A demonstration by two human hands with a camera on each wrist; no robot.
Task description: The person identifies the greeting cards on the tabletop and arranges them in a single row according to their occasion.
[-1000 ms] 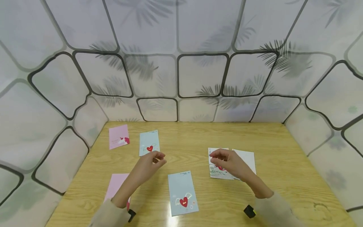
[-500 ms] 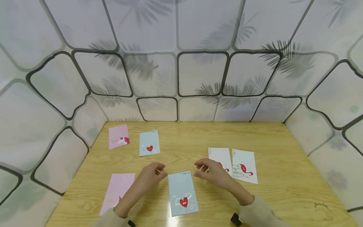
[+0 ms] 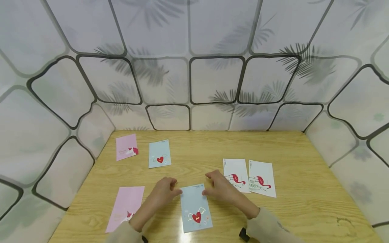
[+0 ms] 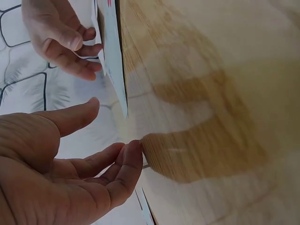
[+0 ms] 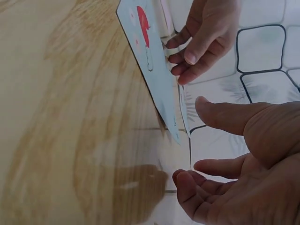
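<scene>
Blue Heart Card, Flat Between Two Hands

Item one: a near blue card (image 3: pixel 196 202), rectangular, thin and apparently stiff, printed with a red heart, pale wings and small flowers. It lies flat on the counter, centre front, its long side running away from the person.

Attending: a left hand (image 3: pixel 162 192) and a right hand (image 3: pixel 219 187), well apart from each other, one at each far corner of the card. Thumbs point inward; fingers are loosely bent, and neither hand grips anything. Whether the thumbs touch the edges cannot be told.

Step in hand, as judged: reaching for the card. The next move likely calls for thumb and fingertips pinching both side edges, since so thin a sheet offers little to lift by.

Items about it: a far blue card (image 3: pixel 159 154) of matching print, beyond the left hand; a near pink card (image 3: pixel 127 202), partly behind the left forearm; a far pink card (image 3: pixel 126 147) with a unicorn; a left flamingo card (image 3: pixel 235 173) and a right flamingo card (image 3: pixel 262 179), white, side by side beyond the right hand.

Ground: the counter (image 3: pixel 307 189), yellowish wood grain with a glossy finish. Backdrop (image 3: pixel 217 81): pale panels, dark rounded outlines, grey fronds.
</scene>
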